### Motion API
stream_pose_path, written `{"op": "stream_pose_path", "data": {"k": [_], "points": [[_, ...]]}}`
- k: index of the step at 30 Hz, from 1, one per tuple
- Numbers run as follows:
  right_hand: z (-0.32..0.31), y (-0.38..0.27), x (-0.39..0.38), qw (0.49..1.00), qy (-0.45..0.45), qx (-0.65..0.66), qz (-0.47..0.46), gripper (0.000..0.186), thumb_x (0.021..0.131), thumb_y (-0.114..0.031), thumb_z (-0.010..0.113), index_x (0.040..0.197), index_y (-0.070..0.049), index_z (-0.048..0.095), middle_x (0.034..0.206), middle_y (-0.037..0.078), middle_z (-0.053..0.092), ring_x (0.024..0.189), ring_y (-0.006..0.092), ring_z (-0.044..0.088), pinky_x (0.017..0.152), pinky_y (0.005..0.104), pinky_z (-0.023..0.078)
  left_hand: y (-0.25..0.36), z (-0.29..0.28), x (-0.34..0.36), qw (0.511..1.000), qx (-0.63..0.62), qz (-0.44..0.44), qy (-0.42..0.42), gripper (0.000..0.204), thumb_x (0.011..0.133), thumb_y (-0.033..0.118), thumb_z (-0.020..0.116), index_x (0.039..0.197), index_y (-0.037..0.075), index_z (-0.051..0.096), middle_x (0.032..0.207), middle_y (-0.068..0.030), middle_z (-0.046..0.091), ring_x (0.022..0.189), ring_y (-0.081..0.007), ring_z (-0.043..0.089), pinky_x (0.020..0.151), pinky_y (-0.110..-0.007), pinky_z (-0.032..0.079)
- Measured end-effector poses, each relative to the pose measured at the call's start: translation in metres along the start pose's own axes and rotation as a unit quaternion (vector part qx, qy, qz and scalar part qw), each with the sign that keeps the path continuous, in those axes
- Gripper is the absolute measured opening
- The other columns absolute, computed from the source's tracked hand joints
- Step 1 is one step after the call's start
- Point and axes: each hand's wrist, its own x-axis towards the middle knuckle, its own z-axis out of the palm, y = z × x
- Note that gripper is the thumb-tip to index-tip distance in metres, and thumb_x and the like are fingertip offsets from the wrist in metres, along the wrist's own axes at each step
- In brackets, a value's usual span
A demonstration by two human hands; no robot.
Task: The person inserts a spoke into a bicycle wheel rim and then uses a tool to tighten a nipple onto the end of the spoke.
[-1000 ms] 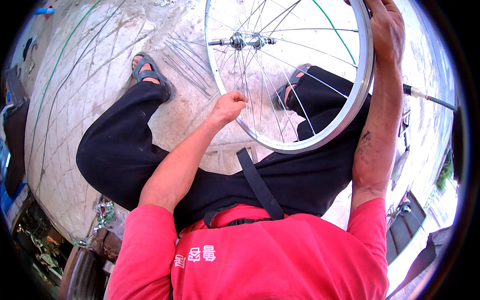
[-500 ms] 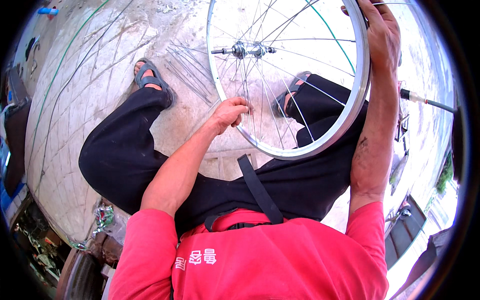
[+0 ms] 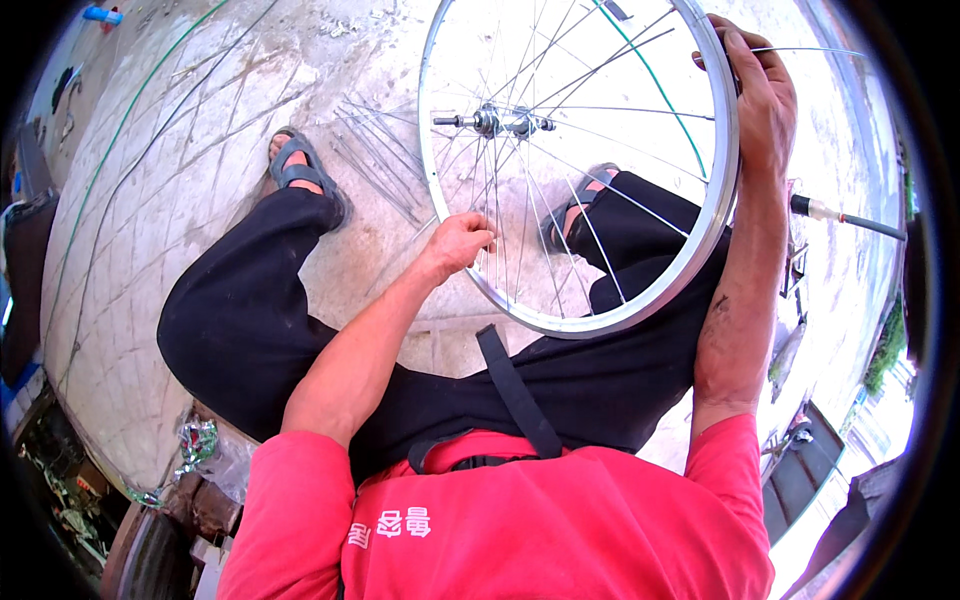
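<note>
A silver bicycle wheel rim (image 3: 668,283) leans over my right thigh, partly laced with thin spokes (image 3: 600,240) that run to a metal hub (image 3: 487,121). My left hand (image 3: 458,247) reaches to the rim's near left side, its fingers pinched together around a spoke. On the far right side of the rim, my right hand (image 3: 768,105) is closed on the wheel, with the thumb by the outer edge. A thin metal wire (image 3: 815,49) sticks outward from beside those fingers; whether it is a spoke I cannot tell.
Loose spokes (image 3: 380,150) lie on the concrete floor (image 3: 210,140) between my sandalled feet. A green cord (image 3: 122,125) and a dark cable (image 3: 140,165) run along the left. At the right is a black-and-pale cable end (image 3: 815,208). Crumpled foil (image 3: 197,442) sits at lower left.
The wheel and its hub sit slightly lower in the picture, as do my feet and the floor. My left hand stays at the near left spokes, my right hand on the rim.
</note>
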Motion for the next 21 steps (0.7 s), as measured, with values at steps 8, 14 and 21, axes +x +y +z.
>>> {"op": "stream_pose_path", "data": {"k": [8, 14, 21], "points": [[-0.002, 0.004, -0.002, 1.000, 0.008, 0.020, 0.015, 0.029, 0.105, -0.029, 0.063, 0.123, -0.008, 0.074, 0.115, 0.008, 0.077, 0.103, 0.0216, 0.077, 0.089, 0.0290, 0.061, 0.000, 0.002, 0.001, 0.998, 0.061, 0.013, 0.010, 0.020, 0.092, 0.021, 0.065, 0.098, 0.002, 0.071, 0.085, -0.0048, 0.073, 0.066, -0.0108, 0.057, 0.055, -0.029, 0.045], [-0.002, 0.003, -0.001, 1.000, -0.002, 0.017, 0.006, 0.030, 0.105, -0.030, 0.063, 0.123, -0.008, 0.074, 0.115, 0.008, 0.077, 0.103, 0.0217, 0.077, 0.088, 0.0277, 0.061, 0.006, 0.005, -0.011, 0.995, 0.093, 0.013, 0.019, 0.022, 0.091, 0.020, 0.064, 0.100, 0.001, 0.070, 0.086, -0.0063, 0.074, 0.069, -0.0115, 0.061, 0.057, -0.028, 0.048], [-0.003, 0.009, 0.000, 1.000, -0.009, 0.017, -0.006, 0.031, 0.105, -0.030, 0.063, 0.123, -0.007, 0.073, 0.115, 0.008, 0.077, 0.103, 0.0229, 0.077, 0.088, 0.0290, 0.061, 0.010, 0.014, -0.022, 0.995, 0.079, 0.019, 0.054, 0.022, 0.090, 0.016, 0.064, 0.102, -0.002, 0.070, 0.086, -0.0087, 0.076, 0.074, -0.0150, 0.068, 0.067, -0.030, 0.053]]}}
